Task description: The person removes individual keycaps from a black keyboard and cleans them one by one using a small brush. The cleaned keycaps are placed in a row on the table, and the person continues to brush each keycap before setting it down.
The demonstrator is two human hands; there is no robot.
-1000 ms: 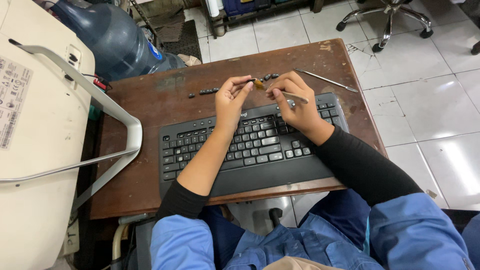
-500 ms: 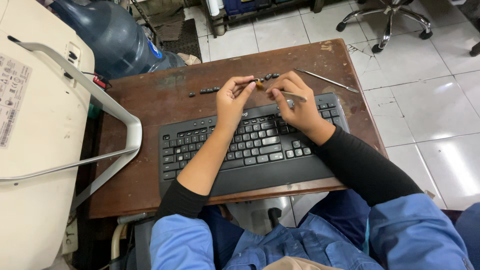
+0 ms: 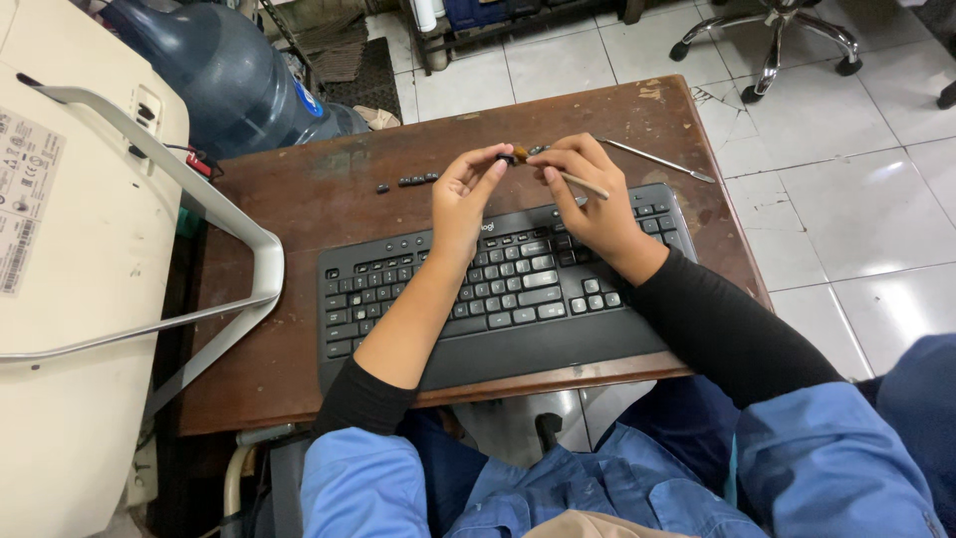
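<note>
Head view, the only one. A person sits at a small brown wooden table [image 3: 299, 209] with a black keyboard [image 3: 498, 289] lying across its near half.

Left hand [image 3: 463, 199]: raised above the far edge of the keyboard, thumb and forefinger pinched on a small dark piece [image 3: 510, 156], probably a keycap. The pinch holds it up clear of the keys, where the other hand can reach it.

Right hand [image 3: 588, 194]: closed round a thin wooden stick [image 3: 583, 183], its fingertips meeting the left hand's at the piece. The stick lies across the fingers and points right. Whether its tip touches the piece cannot be told.

The piece therefore sits between both hands, above the keyboard's far edge, near the middle of the table.

Other items: a short row of loose black keycaps [image 3: 413, 180] on the bare wood, far left of the hands. A slim metal tool [image 3: 657, 159] lies far right, apart from both hands. A blue water bottle [image 3: 234, 75] stands beyond the table's far left corner.
</note>
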